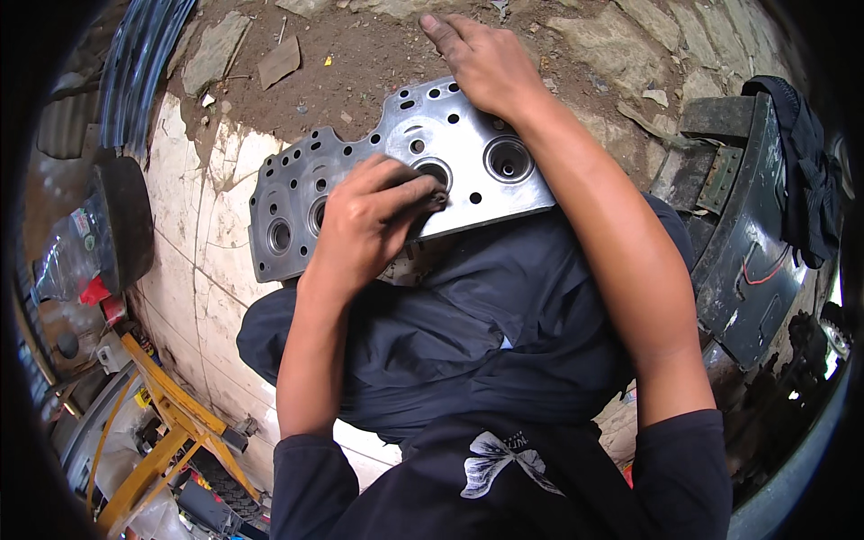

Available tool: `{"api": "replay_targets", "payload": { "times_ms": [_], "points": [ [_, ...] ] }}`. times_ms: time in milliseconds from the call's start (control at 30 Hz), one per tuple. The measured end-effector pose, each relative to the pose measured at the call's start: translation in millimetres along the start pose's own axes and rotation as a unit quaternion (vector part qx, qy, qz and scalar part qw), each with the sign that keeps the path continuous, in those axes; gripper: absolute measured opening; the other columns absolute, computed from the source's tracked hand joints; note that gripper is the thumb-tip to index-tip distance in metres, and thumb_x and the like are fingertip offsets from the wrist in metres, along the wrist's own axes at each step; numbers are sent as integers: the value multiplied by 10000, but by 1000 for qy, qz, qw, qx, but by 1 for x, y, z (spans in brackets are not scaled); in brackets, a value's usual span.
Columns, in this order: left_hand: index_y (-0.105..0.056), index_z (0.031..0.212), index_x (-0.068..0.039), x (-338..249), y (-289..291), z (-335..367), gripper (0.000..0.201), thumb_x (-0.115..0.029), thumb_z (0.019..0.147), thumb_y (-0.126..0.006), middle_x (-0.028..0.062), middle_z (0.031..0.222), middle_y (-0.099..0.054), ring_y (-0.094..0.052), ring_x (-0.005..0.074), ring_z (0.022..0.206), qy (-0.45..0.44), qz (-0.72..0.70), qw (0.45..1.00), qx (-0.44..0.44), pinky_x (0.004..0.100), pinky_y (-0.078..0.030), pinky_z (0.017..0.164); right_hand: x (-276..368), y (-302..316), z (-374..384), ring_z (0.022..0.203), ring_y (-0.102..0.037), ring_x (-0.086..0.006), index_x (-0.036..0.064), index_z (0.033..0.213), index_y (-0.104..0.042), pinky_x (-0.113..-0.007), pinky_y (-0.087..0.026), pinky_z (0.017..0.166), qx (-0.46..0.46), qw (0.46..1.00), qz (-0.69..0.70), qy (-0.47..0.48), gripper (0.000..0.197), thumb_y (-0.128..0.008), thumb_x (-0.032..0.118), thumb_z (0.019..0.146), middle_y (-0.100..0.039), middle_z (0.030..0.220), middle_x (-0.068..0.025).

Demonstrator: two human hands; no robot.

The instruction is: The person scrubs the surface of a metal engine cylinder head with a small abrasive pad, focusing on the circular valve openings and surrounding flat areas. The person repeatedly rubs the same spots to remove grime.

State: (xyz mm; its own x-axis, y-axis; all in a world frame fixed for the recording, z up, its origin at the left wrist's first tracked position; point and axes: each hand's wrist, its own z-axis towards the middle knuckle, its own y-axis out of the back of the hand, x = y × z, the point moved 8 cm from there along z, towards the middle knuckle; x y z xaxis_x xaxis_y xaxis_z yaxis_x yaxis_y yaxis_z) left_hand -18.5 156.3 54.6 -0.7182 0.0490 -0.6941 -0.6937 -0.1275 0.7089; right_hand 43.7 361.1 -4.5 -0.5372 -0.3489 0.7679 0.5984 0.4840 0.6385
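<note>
A grey metal engine cylinder head (454,135), with round valve seats and many bolt holes in its flat face, leans across my lap. My left hand (364,211) is over its middle, next to a valve seat (434,173). The fingers of that hand are pinched round a small dark piece (438,200), whose kind I cannot make out. At the far right corner of the cylinder head, my right hand (490,67) holds the edge. Its thumb sticks out past the metal, and most of its other fingers are hidden.
Dirt and flat stones (220,54) lie beyond the cylinder head. Pale cracked paving (184,261) runs along the left, with a clear plastic bottle (67,256) and a yellow metal frame (166,423) beside it. A dark metal panel (751,234) with cloth (810,171) stands at the right.
</note>
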Motion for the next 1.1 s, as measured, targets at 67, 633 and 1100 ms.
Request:
{"api": "replay_targets", "payload": {
  "times_ms": [67,633,1100],
  "points": [
    [-806,1098,-42,0,2,-10,307,-23,792,-824,114,944,-702,-671,325,897,3,20,1000,-9,417,-546,802,-5,2,3,1263,-666,-481,65,1402,-702,-542,-505,1114,-6,1000,-2,-1,743,-464,686,1070,-736,1274,-289],
    [-807,1110,-38,-14,-6,-1,354,2,760,-837,102,891,-653,-626,303,840,-39,35,997,-51,417,-517,740,3,-5,1,1224,-689,-479,59,1340,-735,-561,-523,1086,-15,1000,-2,16,739,-475,693,1064,-760,1212,-276],
    [-832,1119,-53,-14,-11,6,363,33,767,-835,99,846,-656,-651,263,794,-19,52,996,-71,369,-532,689,0,-12,2,1216,-700,-474,75,1354,-736,-560,-535,1078,6,999,-37,-11,736,-477,698,1059,-764,1208,-276]
  ]
}}
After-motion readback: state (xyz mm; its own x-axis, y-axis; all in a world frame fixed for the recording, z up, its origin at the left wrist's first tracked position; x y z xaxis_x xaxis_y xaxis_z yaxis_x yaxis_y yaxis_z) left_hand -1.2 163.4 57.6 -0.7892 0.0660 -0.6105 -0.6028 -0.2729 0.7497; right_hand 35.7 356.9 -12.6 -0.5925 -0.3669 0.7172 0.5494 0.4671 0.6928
